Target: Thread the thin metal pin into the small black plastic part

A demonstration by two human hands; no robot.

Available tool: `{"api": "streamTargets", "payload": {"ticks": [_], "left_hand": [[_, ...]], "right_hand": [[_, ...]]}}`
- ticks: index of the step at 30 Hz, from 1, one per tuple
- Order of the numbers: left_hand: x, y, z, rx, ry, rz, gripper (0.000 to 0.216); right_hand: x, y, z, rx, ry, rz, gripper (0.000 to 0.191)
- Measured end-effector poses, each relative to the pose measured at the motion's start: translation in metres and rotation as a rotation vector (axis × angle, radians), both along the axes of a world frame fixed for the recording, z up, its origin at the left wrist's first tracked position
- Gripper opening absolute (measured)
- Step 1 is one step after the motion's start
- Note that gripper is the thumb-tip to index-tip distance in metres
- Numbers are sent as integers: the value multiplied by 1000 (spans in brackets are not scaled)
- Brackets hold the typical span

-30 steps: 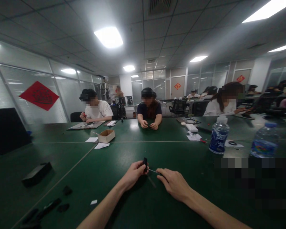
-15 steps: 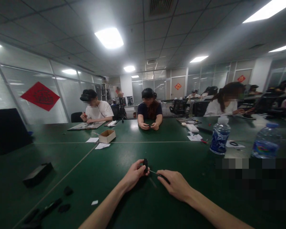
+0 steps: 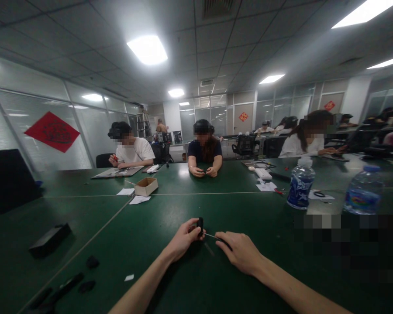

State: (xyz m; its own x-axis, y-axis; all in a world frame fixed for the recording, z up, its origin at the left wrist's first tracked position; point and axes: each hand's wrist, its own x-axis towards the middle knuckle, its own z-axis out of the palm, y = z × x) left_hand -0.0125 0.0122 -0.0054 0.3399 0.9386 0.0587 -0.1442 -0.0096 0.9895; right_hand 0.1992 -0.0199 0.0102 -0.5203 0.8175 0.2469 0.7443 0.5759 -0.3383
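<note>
My left hand (image 3: 185, 237) is closed around a small black part (image 3: 200, 225), held upright above the green table (image 3: 170, 218). A bit of red shows by its fingers; what it belongs to is unclear. My right hand (image 3: 237, 250) grips the dark handle of a screwdriver (image 3: 223, 241). Its thin metal shaft points left, and the tip meets the black part close to my left fingers. Exactly where the tip sits on the part is too small to tell.
At the left lie a black box (image 3: 50, 240), several dark pieces (image 3: 87, 285) and a white scrap (image 3: 129, 278). An open cardboard box (image 3: 146, 186) stands farther back. Two bottles, one nearer (image 3: 300, 183) and one farther right (image 3: 363, 189), stand at the right. Several people sit beyond.
Both hands keep nearly the same pose, the screwdriver still against the black part. The whole view has shifted slightly.
</note>
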Motion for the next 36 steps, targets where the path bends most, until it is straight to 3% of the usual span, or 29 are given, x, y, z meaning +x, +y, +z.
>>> {"api": "streamTargets", "payload": {"ticks": [11, 16, 22, 36], "left_hand": [[2, -3, 3, 24, 12, 64, 45], [2, -4, 2, 4, 10, 56, 43], [0, 1, -5, -38, -36, 46, 45], [1, 0, -4, -9, -10, 67, 44]], "right_hand": [[-1, 1, -2, -11, 49, -98, 32], [4, 10, -3, -36, 194, -265, 37], [4, 5, -1, -33, 116, 61, 35], [5, 7, -6, 6, 81, 72, 36]]}}
